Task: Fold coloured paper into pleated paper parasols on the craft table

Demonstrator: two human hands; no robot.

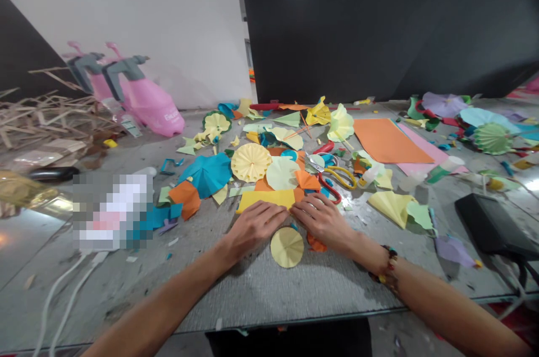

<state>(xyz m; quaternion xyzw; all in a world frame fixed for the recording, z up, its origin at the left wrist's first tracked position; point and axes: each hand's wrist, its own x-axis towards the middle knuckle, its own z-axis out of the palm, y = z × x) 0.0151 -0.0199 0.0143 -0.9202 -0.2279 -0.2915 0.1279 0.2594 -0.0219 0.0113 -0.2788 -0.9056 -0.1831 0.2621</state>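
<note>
My left hand (255, 228) and my right hand (322, 221) lie side by side on the near edge of a folded yellow paper sheet (265, 198), fingertips on it and thumbs out of sight. Just below them, a pale yellow pleated paper rosette (287, 247) lies on the grey table top (269, 289). A scrap of orange paper (315, 243) pokes out beneath my right hand. Further on are scissors with red and yellow handles (326, 176) and a larger yellow pleated rosette (251, 162), among teal and orange paper pieces.
Paper cut-outs cover the table's far half. An orange sheet (391, 141) overlaps a pink sheet (425, 149) at right, near a black box (490, 222). Wooden sticks (46, 121) and pink-and-grey objects (143, 104) stand at left. A pixelated patch (112, 211) hides something.
</note>
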